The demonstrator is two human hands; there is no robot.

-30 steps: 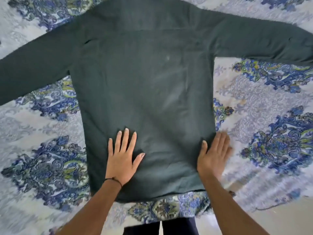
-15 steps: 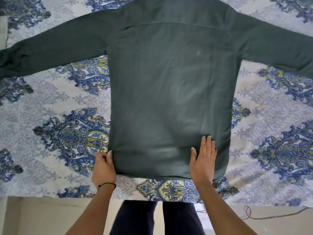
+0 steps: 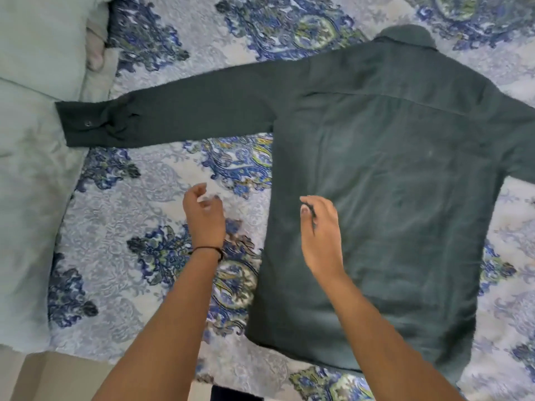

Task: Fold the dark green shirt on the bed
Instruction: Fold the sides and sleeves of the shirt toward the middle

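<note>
Fingers half-curled on left hand point(image 3: 204, 215) and right hand point(image 3: 321, 235), nothing gripped; dark green shirt point(image 3: 390, 212) flat on bed point(image 3: 139, 204), back up.

Left fingers bent inward, slightly apart, tips blurred. That hand hovers over bare patterned bedding, just beside the shirt's side edge, with a thin black band point(image 3: 207, 251) on the wrist. Right fingers also loosely bent, thumb turned toward them. Blur means I can't tell if the tips touch the cloth. That hand is over the shirt body, near the same side edge. Shirt unfolded: collar point(image 3: 405, 36) at the far end, hem toward the person. One sleeve point(image 3: 202, 111) stretched straight out to the person's left, its buttoned cuff point(image 3: 84, 123) lying on a pale green blanket point(image 3: 29, 183) at the bed's left side. Other sleeve runs out of view on the right.
</note>
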